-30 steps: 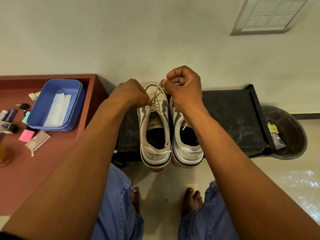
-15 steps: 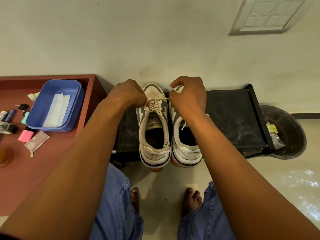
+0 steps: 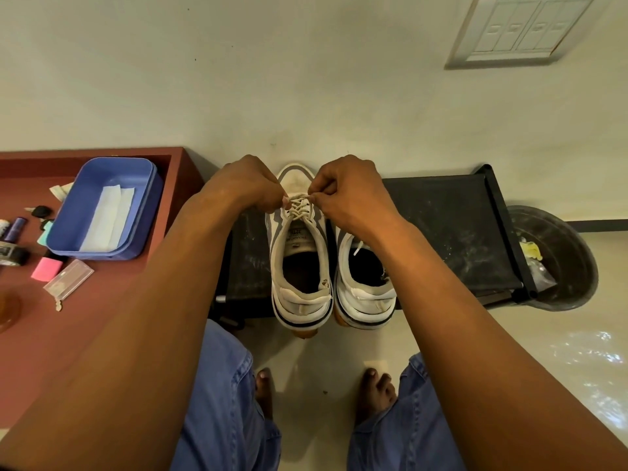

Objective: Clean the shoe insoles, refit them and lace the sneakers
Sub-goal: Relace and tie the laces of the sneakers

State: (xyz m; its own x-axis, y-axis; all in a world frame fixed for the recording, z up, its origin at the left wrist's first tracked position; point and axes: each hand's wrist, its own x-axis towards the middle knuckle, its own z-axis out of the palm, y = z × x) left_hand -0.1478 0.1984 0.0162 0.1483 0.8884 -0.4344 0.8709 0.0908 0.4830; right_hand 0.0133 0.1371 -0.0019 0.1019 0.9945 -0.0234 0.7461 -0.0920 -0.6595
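I see both arms reaching in over the two white and grey sneakers (image 3: 300, 253), so that way in is blocked. The dusty black shelf top (image 3: 448, 232) to the right is bare. On the left, the blue plastic tub (image 3: 142, 212) fills the red-brown wooden table (image 3: 68, 321).

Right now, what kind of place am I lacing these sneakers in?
Probably a room at home: a low black rack by a plain wall holds the sneakers, a red-brown table carries small household bits, and a waste bin stands alongside.
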